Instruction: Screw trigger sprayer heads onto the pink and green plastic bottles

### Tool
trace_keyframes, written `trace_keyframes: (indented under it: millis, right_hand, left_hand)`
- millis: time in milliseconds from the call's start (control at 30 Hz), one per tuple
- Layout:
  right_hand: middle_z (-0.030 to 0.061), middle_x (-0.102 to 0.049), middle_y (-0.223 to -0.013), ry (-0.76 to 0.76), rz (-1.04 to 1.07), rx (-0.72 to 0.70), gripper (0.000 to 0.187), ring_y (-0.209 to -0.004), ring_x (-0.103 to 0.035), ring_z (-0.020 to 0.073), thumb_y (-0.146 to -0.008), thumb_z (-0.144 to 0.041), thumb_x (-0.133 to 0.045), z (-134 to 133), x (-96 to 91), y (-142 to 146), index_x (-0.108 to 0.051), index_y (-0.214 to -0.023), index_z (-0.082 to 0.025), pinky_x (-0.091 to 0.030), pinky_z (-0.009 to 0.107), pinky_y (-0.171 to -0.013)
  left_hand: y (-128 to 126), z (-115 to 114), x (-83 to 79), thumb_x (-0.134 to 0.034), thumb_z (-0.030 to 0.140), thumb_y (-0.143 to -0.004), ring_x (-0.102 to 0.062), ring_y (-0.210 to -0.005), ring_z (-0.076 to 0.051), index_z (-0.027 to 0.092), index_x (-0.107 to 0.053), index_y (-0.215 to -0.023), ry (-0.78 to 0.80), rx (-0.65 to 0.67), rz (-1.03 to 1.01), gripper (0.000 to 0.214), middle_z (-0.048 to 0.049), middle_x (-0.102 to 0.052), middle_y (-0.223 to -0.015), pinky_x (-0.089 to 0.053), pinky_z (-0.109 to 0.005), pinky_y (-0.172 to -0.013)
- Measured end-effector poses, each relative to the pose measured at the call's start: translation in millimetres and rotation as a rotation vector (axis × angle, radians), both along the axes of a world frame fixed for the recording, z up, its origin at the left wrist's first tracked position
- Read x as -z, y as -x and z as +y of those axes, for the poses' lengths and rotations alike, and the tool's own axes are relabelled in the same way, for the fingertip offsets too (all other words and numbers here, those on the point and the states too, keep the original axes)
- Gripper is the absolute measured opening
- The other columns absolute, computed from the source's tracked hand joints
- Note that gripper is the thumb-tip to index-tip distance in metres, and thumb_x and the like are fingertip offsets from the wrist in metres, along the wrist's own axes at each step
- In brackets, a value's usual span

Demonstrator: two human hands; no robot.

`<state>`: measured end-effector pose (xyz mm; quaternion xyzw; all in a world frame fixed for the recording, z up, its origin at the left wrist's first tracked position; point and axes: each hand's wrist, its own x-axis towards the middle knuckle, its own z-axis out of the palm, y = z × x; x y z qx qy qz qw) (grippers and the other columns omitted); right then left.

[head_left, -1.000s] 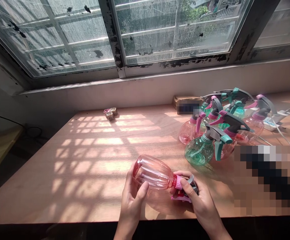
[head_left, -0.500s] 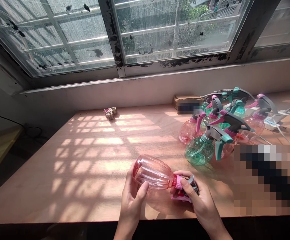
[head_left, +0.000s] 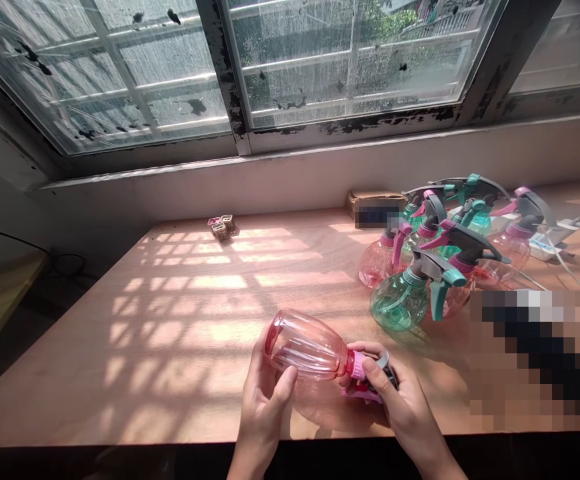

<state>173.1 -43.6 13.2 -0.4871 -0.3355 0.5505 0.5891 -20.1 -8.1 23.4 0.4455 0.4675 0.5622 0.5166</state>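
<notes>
A clear pink spray bottle (head_left: 304,348) lies on its side just above the wooden table (head_left: 185,313), near the front edge. My left hand (head_left: 265,400) is wrapped round the bottle's body, thumb on top. My right hand (head_left: 400,403) is closed on the grey and pink trigger head (head_left: 375,380) at the bottle's neck. The trigger is mostly hidden by my fingers.
Several pink and teal spray bottles (head_left: 420,293) stand crowded at the right. Behind them are a small cardboard box (head_left: 375,203) and a white power strip (head_left: 545,243) with cables. Small square clips (head_left: 221,227) lie at the back. A window and sill run along the far side.
</notes>
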Motion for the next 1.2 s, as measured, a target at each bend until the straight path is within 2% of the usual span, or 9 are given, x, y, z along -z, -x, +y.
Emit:
trace_keyframes:
  millis: [433, 600, 700, 800, 900, 967, 1067, 1133, 1200]
  right_hand:
    - [0.0051, -0.077, -0.075, 0.032, 0.083, 0.037, 0.048, -0.078, -0.078, 0.0297, -0.091, -0.065, -0.075, 1.0, 2.8, -3.9, -0.077, -0.110, -0.021, -0.063, 0.034, -0.061]
    - [0.0072, -0.078, -0.075, 0.022, 0.080, 0.018, 0.057, -0.082, -0.078, 0.0326, -0.086, -0.069, -0.078, -3.4, 6.2, -3.1, -0.076, -0.115, -0.020, -0.064, 0.038, -0.067]
    - [0.0122, -0.080, -0.086, -0.047, 0.203, -0.043, 0.075, -0.088, -0.077, 0.0353, -0.083, -0.085, -0.065, -9.7, 6.7, -3.2, -0.077, -0.120, -0.020, -0.064, 0.042, -0.072]
    - [0.0122, -0.080, -0.086, 0.014, 0.304, -0.068, 0.073, -0.078, -0.073, 0.0304, -0.094, -0.083, -0.050, -11.8, 6.8, -6.1, -0.082, -0.115, -0.021, -0.062, 0.038, -0.065]
    - [0.0073, -0.076, -0.074, 0.104, 0.231, -0.075, 0.051, -0.057, -0.063, 0.0224, -0.090, -0.066, -0.072, -6.8, 9.7, -9.9, -0.084, -0.111, -0.020, -0.054, 0.030, -0.048]
    - [0.0059, -0.074, -0.072, 0.067, 0.119, -0.075, 0.044, -0.054, -0.062, 0.0214, -0.081, -0.059, -0.084, -1.9, 12.4, -11.1, -0.086, -0.107, -0.023, -0.052, 0.028, -0.045]
    - [0.0105, -0.078, -0.114, -0.079, 0.000, -0.111, 0.040, -0.068, -0.071, 0.0236, -0.079, -0.058, -0.088, 2.4, 13.9, -10.2, -0.087, -0.108, -0.031, -0.063, 0.035, -0.062]
    - [0.0103, -0.065, -0.147, -0.175, -0.045, -0.145, 0.044, -0.093, -0.075, 0.0286, -0.081, -0.057, -0.087, 1.8, 12.6, -8.6, -0.084, -0.120, -0.036, -0.065, 0.041, -0.084]
    - [0.0097, -0.055, -0.159, -0.231, -0.116, -0.184, 0.052, -0.127, -0.066, 0.0365, -0.082, -0.056, -0.088, -0.2, 10.5, -6.5, -0.079, -0.131, -0.038, -0.059, 0.045, -0.100]
  left_hand:
    - [-4.7, -9.5, 5.9, -0.088, 0.037, -0.084, -0.049, -0.153, -0.032, 0.037, -0.063, -0.146, 0.037, 0.014, -0.149, 0.067, -0.0047, -0.056, -0.164, -0.046, -0.037, -0.120]
    - [-1.1, -4.6, 7.1, -0.083, 0.039, -0.089, -0.049, -0.153, -0.034, 0.038, -0.062, -0.147, 0.005, 0.034, -0.105, 0.062, -0.0040, -0.055, -0.165, -0.050, -0.038, -0.118]
    - [5.7, 0.2, 9.4, -0.077, 0.042, -0.095, -0.046, -0.155, -0.033, 0.037, -0.060, -0.150, -0.030, 0.053, -0.001, 0.057, -0.0042, -0.053, -0.167, -0.047, -0.039, -0.121]
    - [8.9, 2.3, 10.4, -0.072, 0.047, -0.098, -0.043, -0.157, -0.032, 0.037, -0.056, -0.154, -0.017, 0.061, 0.063, 0.058, -0.0044, -0.048, -0.170, -0.043, -0.041, -0.124]
    - [5.0, 1.2, 7.3, -0.069, 0.052, -0.099, -0.044, -0.156, -0.032, 0.034, -0.057, -0.153, 0.008, 0.060, 0.054, 0.058, -0.0054, -0.051, -0.168, -0.042, -0.043, -0.125]
    - [1.0, 0.2, 5.0, -0.067, 0.058, -0.098, -0.047, -0.154, -0.033, 0.031, -0.062, -0.149, 0.036, 0.049, 0.024, 0.057, -0.0075, -0.058, -0.162, -0.041, -0.045, -0.125]
    - [-1.5, 0.1, 6.4, -0.066, 0.066, -0.095, -0.054, -0.148, -0.036, 0.025, -0.069, -0.141, 0.071, 0.083, -0.035, 0.062, -0.0132, -0.068, -0.150, -0.041, -0.049, -0.124]
    - [0.4, 1.1, 10.5, -0.066, 0.070, -0.092, -0.059, -0.143, -0.038, 0.023, -0.071, -0.138, 0.070, 0.109, -0.066, 0.066, -0.0149, -0.071, -0.146, -0.044, -0.050, -0.121]
    - [3.5, 2.4, 14.3, -0.063, 0.071, -0.093, -0.064, -0.138, -0.038, 0.024, -0.070, -0.139, 0.083, 0.125, -0.072, 0.066, -0.0144, -0.072, -0.144, -0.049, -0.051, -0.117]
